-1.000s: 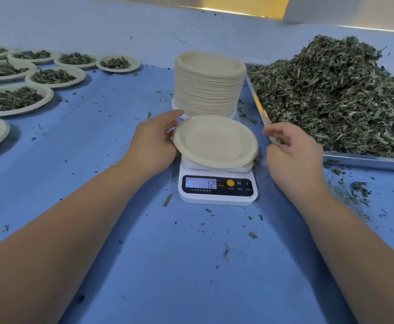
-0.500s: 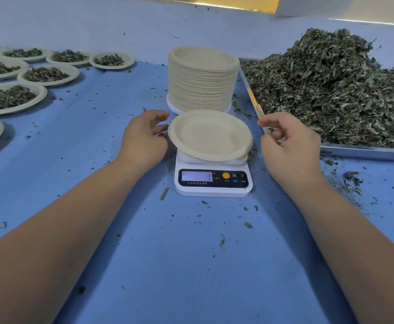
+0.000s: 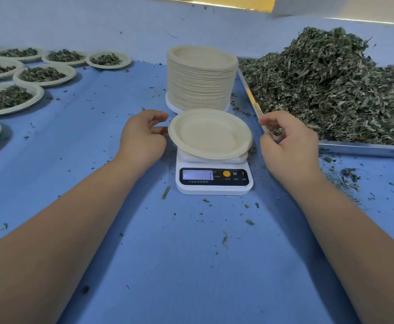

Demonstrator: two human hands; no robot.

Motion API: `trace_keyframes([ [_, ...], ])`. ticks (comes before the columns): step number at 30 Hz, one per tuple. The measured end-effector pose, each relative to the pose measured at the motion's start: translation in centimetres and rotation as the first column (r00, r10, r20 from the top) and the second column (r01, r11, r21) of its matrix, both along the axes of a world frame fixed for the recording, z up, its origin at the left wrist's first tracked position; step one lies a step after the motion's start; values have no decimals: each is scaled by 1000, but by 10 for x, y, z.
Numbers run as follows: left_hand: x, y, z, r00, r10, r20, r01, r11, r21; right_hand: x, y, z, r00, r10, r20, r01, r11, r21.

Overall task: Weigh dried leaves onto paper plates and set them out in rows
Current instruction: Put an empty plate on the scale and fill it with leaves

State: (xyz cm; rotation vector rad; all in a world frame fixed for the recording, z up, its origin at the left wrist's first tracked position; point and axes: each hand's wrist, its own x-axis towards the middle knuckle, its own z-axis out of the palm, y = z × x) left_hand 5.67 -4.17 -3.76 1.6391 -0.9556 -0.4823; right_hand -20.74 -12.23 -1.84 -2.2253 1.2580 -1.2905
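**Readying an empty plate for weighing**

An empty paper plate sits at centre frame on a small white scale, overhanging its platform. The person's forearms reach in from the lower corners.

The left hand is just left of the plate, fingers loosely curled and gripping nothing. Its fingertips lie at the rim, and whether they touch it cannot be told. The right hand hovers just right of the plate, apart from it, relaxed and half curled, with nothing seen in it.

Dried leaves are heaped on a metal tray at upper right. A tall stack of plates stands behind the scale. Filled plates lie in rows at upper left.

The plate looks light and thin, likely to slide if nudged, so it is best lifted by opposite rims. The leaves look brittle and loose. A gentle handful should suit, though crumbs will probably scatter.
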Motion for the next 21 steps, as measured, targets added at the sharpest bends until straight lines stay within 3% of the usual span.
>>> trace_keyframes([
  [4, 0, 1, 1, 1000, 2, -2, -2, 1000, -7, 1, 2, 3, 1000, -8, -17, 7, 1000, -25],
  [9, 1, -3, 2, 994, 17, -108, -20, 999, -31, -13, 30, 14, 952, 247, -180, -271, 954, -126],
  [15, 0, -4, 3, 995, 22, -97, -23, 1000, -10, -22, 53, 9, 864, 273, -424, -288, 957, 28],
  [18, 1, -5, 2, 998, 28, -61, -28, 1000, 2, -17, 52, 8, 873, 261, -412, -240, 965, 102],
  [21, 0, -5, 1, 999, 31, -43, -31, 1000, -4, -17, 46, 1, 917, 280, -284, -214, 947, 241],
])
